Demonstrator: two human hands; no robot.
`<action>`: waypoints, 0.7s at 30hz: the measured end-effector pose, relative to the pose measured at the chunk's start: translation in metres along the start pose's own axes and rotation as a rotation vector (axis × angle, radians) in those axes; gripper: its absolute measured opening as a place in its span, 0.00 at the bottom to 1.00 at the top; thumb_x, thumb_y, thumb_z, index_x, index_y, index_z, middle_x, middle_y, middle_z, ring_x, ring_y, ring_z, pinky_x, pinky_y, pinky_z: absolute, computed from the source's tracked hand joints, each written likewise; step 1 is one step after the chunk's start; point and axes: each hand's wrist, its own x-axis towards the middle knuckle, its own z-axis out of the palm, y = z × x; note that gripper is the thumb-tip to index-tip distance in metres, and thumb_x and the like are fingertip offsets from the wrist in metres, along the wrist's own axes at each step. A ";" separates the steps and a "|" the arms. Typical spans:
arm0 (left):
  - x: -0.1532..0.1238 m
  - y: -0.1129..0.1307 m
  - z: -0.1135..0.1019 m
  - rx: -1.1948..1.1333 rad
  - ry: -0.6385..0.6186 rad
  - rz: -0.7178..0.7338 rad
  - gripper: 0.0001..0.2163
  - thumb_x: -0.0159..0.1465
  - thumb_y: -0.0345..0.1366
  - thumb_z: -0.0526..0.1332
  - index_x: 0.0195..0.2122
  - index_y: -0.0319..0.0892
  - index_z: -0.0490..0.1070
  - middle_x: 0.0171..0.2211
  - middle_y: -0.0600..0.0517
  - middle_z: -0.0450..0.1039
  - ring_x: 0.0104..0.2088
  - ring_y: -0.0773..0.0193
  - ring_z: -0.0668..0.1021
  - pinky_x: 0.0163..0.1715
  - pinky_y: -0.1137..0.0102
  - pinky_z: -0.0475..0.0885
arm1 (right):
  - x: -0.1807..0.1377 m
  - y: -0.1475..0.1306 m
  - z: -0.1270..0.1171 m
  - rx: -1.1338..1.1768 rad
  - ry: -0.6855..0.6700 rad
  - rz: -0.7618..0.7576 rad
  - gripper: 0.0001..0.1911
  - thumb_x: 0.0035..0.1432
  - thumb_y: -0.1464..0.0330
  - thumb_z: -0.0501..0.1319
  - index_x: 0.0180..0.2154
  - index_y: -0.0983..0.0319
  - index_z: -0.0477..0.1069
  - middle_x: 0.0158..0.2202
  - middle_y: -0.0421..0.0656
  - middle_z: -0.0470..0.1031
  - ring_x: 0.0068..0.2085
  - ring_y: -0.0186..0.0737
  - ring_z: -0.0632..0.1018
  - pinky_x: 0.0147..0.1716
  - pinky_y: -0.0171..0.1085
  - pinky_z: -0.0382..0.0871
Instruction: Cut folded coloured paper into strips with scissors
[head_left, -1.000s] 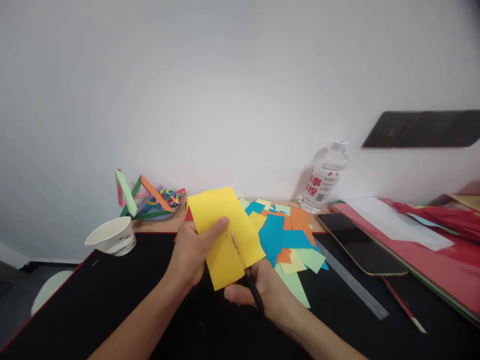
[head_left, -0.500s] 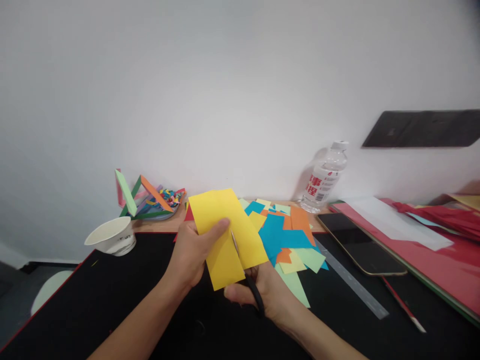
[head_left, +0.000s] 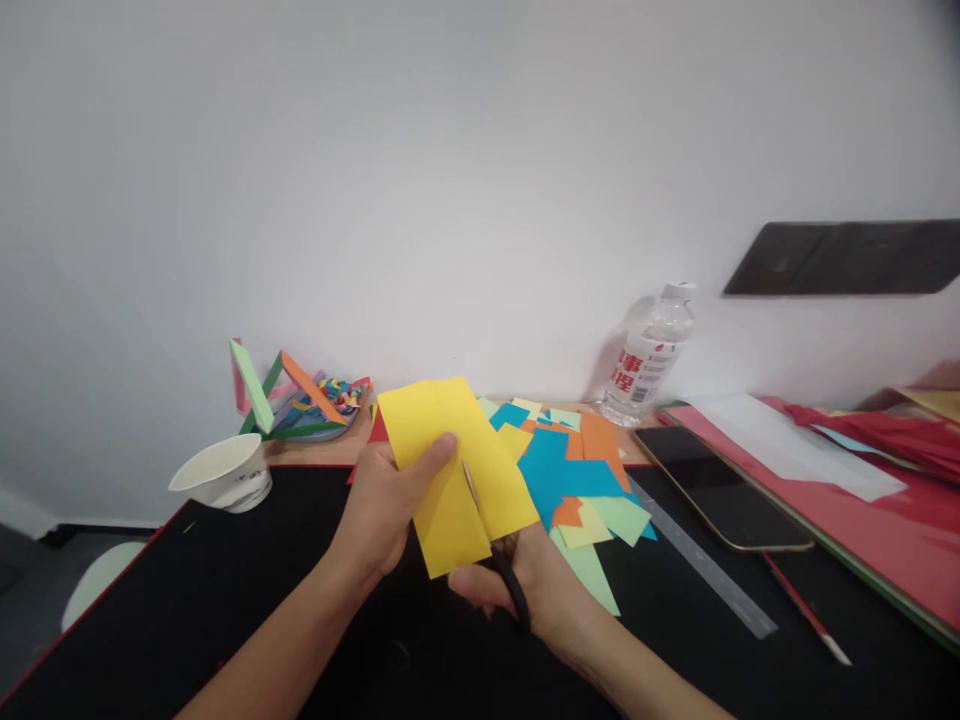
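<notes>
Wall (head_left: 450, 200): white, plain, beyond the right grip (head_left: 545, 585)
Panel (head_left: 847, 258): black, up and right of the grip
Bench (head_left: 210, 580): black, red-edged, beneath it
Floor (head_left: 30, 590): grey, far left of it
Light: soft, diffuse

Bare L forearm (head_left: 281, 640) slants up from the bottom edge, left of ctr, to a bare L hand (head_left: 381, 510) at lower ctr, pinching, L thumb (head_left: 435, 458) straight, pointing up & right. Bare R forearm (head_left: 622, 655) rises from bottom, right of ctr, to a bare R hand (head_left: 525, 580) curled in a grip, R thumb (head_left: 478, 588) pointing frame-left. I see both hands near each other.
</notes>
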 end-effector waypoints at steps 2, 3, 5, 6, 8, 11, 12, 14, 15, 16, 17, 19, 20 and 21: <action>0.000 0.000 0.000 0.004 -0.001 -0.005 0.18 0.47 0.40 0.72 0.35 0.34 0.78 0.35 0.41 0.81 0.33 0.50 0.82 0.31 0.64 0.78 | -0.001 -0.001 0.000 -0.007 0.010 0.016 0.31 0.33 0.55 0.75 0.37 0.62 0.67 0.22 0.36 0.69 0.19 0.29 0.65 0.17 0.29 0.60; 0.000 0.000 0.000 0.006 -0.001 -0.007 0.18 0.47 0.41 0.72 0.35 0.34 0.78 0.35 0.41 0.81 0.33 0.50 0.82 0.31 0.64 0.78 | -0.001 0.000 0.000 -0.008 0.011 0.020 0.31 0.33 0.56 0.75 0.37 0.62 0.67 0.22 0.36 0.69 0.19 0.29 0.65 0.17 0.29 0.60; 0.000 -0.001 -0.001 0.015 -0.001 -0.010 0.18 0.47 0.41 0.72 0.35 0.34 0.78 0.35 0.41 0.81 0.34 0.49 0.82 0.31 0.64 0.78 | -0.001 0.001 -0.001 -0.011 0.006 0.020 0.29 0.33 0.56 0.75 0.35 0.62 0.68 0.21 0.36 0.69 0.19 0.29 0.66 0.17 0.29 0.60; 0.000 -0.001 -0.001 0.019 -0.001 -0.012 0.18 0.47 0.41 0.72 0.35 0.34 0.78 0.35 0.40 0.81 0.34 0.49 0.82 0.31 0.63 0.78 | -0.001 0.001 -0.001 -0.013 0.004 0.021 0.29 0.32 0.57 0.75 0.35 0.62 0.67 0.21 0.35 0.69 0.19 0.29 0.66 0.17 0.29 0.60; 0.001 -0.001 -0.001 0.023 0.005 -0.014 0.18 0.47 0.41 0.72 0.35 0.34 0.78 0.35 0.40 0.81 0.34 0.49 0.82 0.31 0.63 0.78 | -0.001 0.002 -0.002 -0.012 0.005 0.025 0.29 0.32 0.57 0.75 0.34 0.62 0.67 0.20 0.34 0.68 0.18 0.28 0.65 0.16 0.29 0.60; 0.002 0.000 -0.001 0.021 0.009 -0.015 0.18 0.46 0.41 0.72 0.35 0.34 0.78 0.35 0.40 0.81 0.33 0.48 0.82 0.31 0.62 0.78 | 0.000 0.003 -0.002 -0.001 -0.002 0.010 0.29 0.32 0.56 0.75 0.34 0.62 0.67 0.19 0.34 0.67 0.17 0.27 0.64 0.15 0.28 0.59; 0.002 0.000 -0.001 0.021 0.008 -0.014 0.18 0.46 0.41 0.73 0.35 0.34 0.78 0.35 0.40 0.81 0.34 0.48 0.82 0.31 0.62 0.78 | 0.000 0.003 -0.002 -0.001 -0.009 0.001 0.29 0.32 0.56 0.75 0.33 0.62 0.67 0.19 0.34 0.67 0.17 0.27 0.63 0.15 0.28 0.59; 0.002 0.000 -0.001 0.025 0.006 -0.012 0.19 0.45 0.42 0.73 0.35 0.35 0.78 0.35 0.40 0.81 0.34 0.48 0.82 0.31 0.62 0.78 | 0.001 0.004 -0.002 -0.002 -0.012 -0.002 0.29 0.34 0.56 0.74 0.34 0.62 0.67 0.19 0.33 0.67 0.16 0.26 0.63 0.15 0.27 0.58; 0.002 -0.001 -0.001 0.028 0.006 -0.011 0.19 0.45 0.42 0.73 0.35 0.35 0.78 0.35 0.40 0.81 0.33 0.48 0.82 0.30 0.62 0.78 | 0.001 0.004 -0.002 -0.004 -0.008 0.004 0.29 0.34 0.56 0.75 0.34 0.63 0.67 0.18 0.33 0.67 0.16 0.26 0.63 0.15 0.27 0.58; 0.001 -0.001 -0.002 0.030 0.006 -0.011 0.19 0.45 0.42 0.73 0.35 0.34 0.78 0.35 0.40 0.81 0.33 0.48 0.82 0.30 0.62 0.78 | 0.001 0.005 -0.003 -0.006 -0.002 0.011 0.28 0.33 0.57 0.75 0.34 0.63 0.67 0.18 0.33 0.66 0.16 0.26 0.63 0.15 0.27 0.58; 0.001 -0.002 -0.002 0.032 0.006 -0.012 0.19 0.45 0.42 0.73 0.35 0.34 0.78 0.35 0.40 0.81 0.33 0.49 0.81 0.30 0.62 0.77 | 0.001 0.005 -0.003 -0.009 0.003 0.016 0.28 0.34 0.58 0.75 0.34 0.63 0.67 0.18 0.33 0.66 0.17 0.27 0.63 0.15 0.27 0.58; 0.002 -0.003 -0.003 0.029 0.002 -0.011 0.19 0.46 0.42 0.73 0.35 0.34 0.78 0.35 0.40 0.81 0.32 0.49 0.81 0.30 0.62 0.77 | 0.001 0.005 -0.003 -0.018 0.006 0.016 0.26 0.35 0.58 0.75 0.33 0.63 0.68 0.19 0.34 0.67 0.17 0.27 0.64 0.15 0.27 0.59; 0.002 -0.004 -0.004 0.025 -0.003 -0.007 0.19 0.46 0.42 0.73 0.35 0.34 0.78 0.35 0.40 0.81 0.32 0.49 0.81 0.30 0.63 0.77 | 0.001 0.005 -0.004 -0.022 0.003 0.011 0.25 0.36 0.58 0.75 0.33 0.63 0.68 0.19 0.34 0.67 0.17 0.27 0.64 0.15 0.28 0.59; 0.003 -0.005 -0.005 0.022 -0.008 -0.001 0.19 0.46 0.42 0.72 0.36 0.35 0.78 0.35 0.41 0.81 0.33 0.50 0.81 0.31 0.63 0.77 | 0.000 0.005 -0.004 -0.025 -0.003 0.005 0.25 0.37 0.58 0.74 0.34 0.63 0.69 0.20 0.35 0.68 0.17 0.27 0.64 0.16 0.28 0.59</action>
